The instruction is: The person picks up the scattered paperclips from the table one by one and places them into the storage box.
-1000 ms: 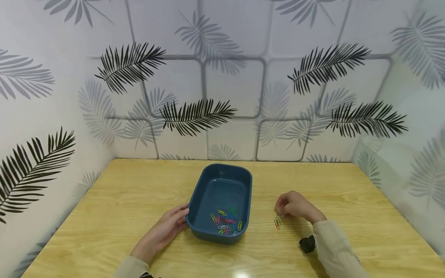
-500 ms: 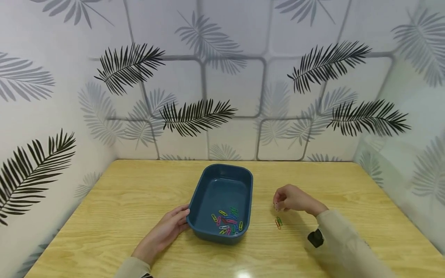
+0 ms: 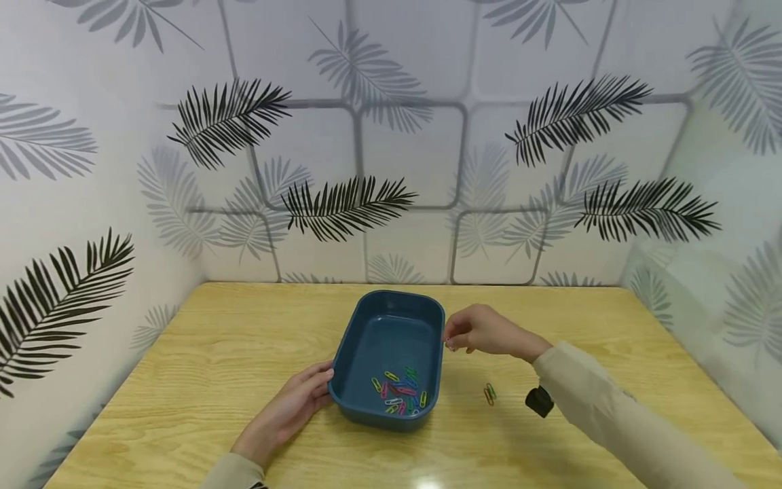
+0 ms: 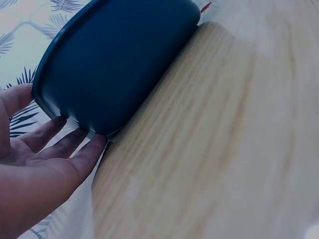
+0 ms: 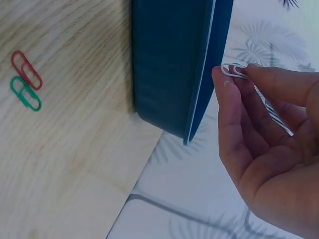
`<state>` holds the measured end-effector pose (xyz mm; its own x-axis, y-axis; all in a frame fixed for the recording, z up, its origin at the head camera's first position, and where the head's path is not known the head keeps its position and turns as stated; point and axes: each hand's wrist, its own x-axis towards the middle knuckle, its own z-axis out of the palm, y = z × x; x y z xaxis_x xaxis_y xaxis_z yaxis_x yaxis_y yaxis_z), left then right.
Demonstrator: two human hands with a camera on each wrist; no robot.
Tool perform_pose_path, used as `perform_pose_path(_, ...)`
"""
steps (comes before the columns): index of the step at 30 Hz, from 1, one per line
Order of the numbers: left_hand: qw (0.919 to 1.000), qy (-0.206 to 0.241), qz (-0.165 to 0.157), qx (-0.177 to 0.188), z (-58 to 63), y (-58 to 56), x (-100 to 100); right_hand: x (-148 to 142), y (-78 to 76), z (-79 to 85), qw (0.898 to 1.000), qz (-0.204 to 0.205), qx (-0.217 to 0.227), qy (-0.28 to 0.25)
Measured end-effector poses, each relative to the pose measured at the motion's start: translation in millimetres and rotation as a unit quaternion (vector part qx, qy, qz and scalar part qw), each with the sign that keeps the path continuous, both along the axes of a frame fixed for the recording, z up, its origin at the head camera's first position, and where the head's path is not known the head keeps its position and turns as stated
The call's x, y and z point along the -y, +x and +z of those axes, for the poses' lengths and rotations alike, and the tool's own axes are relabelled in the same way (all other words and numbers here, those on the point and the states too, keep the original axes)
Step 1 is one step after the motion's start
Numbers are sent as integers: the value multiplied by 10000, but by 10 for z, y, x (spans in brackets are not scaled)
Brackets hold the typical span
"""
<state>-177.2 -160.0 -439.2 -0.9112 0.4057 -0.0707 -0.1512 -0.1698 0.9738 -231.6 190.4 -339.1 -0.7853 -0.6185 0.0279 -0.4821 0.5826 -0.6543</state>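
Observation:
A white paper clip (image 5: 233, 70) is pinched between the thumb and fingertips of my right hand (image 3: 489, 331). That hand is raised at the right rim of a dark blue tray (image 3: 391, 339). My left hand (image 3: 296, 402) touches the tray's left side; the left wrist view shows its fingers (image 4: 79, 154) extended against the outer wall, one at the rim. Several coloured paper clips (image 3: 400, 394) lie in the near end of the tray. A red paper clip (image 5: 26, 69) and a green paper clip (image 5: 26, 93) lie together on the table, right of the tray.
The light wooden table (image 3: 244, 326) meets a leaf-patterned wall covering (image 3: 409, 156) at its back and sides. A black device (image 3: 540, 401) sits under the right sleeve near the wrist.
My right hand has lifted away from the red and green paper clips and moved left and farther back to the tray's right rim, holding the white clip. The left hand stays put.

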Motion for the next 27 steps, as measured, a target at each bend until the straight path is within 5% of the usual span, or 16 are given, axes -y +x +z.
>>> perform_pose_path(7, 10000, -30, 26, -2, -18, -3, -1, 175, -36, 145, 9982, 473, -218, 284)
perform_pose_path(27, 10000, -10, -72, -64, -11, -2, -13, 532, -5, 256, 9956, 580, -292, 671)
